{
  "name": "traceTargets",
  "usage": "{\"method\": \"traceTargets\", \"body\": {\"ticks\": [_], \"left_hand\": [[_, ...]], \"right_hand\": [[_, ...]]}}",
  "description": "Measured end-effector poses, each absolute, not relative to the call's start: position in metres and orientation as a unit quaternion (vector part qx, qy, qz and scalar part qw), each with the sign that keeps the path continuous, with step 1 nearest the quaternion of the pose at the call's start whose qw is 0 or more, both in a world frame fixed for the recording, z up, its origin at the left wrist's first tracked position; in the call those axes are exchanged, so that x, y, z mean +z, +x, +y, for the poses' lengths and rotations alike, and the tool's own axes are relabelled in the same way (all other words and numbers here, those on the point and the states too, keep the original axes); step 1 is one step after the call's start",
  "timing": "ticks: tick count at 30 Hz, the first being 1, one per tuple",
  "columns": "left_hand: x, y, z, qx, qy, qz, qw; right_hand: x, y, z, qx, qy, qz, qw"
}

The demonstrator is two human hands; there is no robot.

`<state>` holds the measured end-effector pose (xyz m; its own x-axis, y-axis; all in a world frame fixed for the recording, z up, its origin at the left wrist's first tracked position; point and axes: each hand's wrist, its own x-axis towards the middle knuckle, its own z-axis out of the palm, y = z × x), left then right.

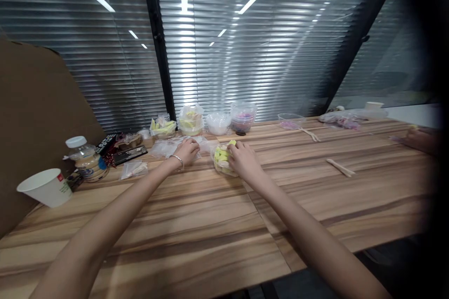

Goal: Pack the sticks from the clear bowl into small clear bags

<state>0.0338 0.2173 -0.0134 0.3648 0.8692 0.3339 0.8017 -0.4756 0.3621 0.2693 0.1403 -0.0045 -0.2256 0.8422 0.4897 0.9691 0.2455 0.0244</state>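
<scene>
My left hand, with a bracelet at the wrist, is at clear plastic bags lying on the wooden table; its fingers are bent down, and what they hold is too small to tell. My right hand reaches into a round clear bowl from its right side, fingers closed on a yellow piece. More yellow and pale pieces fill the bowl.
Tubs of yellow pieces, a white-filled tub and a purple tub stand behind. At left are a paper cup and a bottle. Wooden sticks lie right, near another person's hand.
</scene>
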Motion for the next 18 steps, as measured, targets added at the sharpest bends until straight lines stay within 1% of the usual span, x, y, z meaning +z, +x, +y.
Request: {"method": "traceTargets", "body": {"ticks": [3,5,6,7,8,9,10,18], "left_hand": [[-0.010,0.030,0.202,0.294,0.800,0.511,0.113],[-0.013,0.024,0.186,0.311,0.790,0.501,0.168],[-0.015,0.020,0.177,0.318,0.784,0.488,0.212],[-0.019,0.017,0.169,0.336,0.766,0.466,0.289],[-0.022,0.013,0.162,0.348,0.747,0.451,0.343],[-0.026,0.010,0.155,0.359,0.729,0.445,0.376],[-0.030,0.007,0.149,0.371,0.710,0.448,0.397],[-0.046,-0.004,0.122,0.448,0.609,0.460,0.465]], "right_hand": [[-0.007,0.268,0.141,-0.181,-0.592,-0.761,0.192],[-0.009,0.268,0.141,-0.190,-0.588,-0.765,0.182],[-0.010,0.269,0.142,-0.191,-0.583,-0.769,0.177],[-0.011,0.269,0.142,-0.190,-0.578,-0.775,0.172],[-0.011,0.270,0.143,-0.188,-0.573,-0.779,0.170],[-0.012,0.270,0.144,-0.186,-0.570,-0.782,0.171],[-0.012,0.271,0.145,-0.186,-0.567,-0.783,0.175],[-0.005,0.271,0.147,-0.228,-0.533,-0.778,0.242]]}}
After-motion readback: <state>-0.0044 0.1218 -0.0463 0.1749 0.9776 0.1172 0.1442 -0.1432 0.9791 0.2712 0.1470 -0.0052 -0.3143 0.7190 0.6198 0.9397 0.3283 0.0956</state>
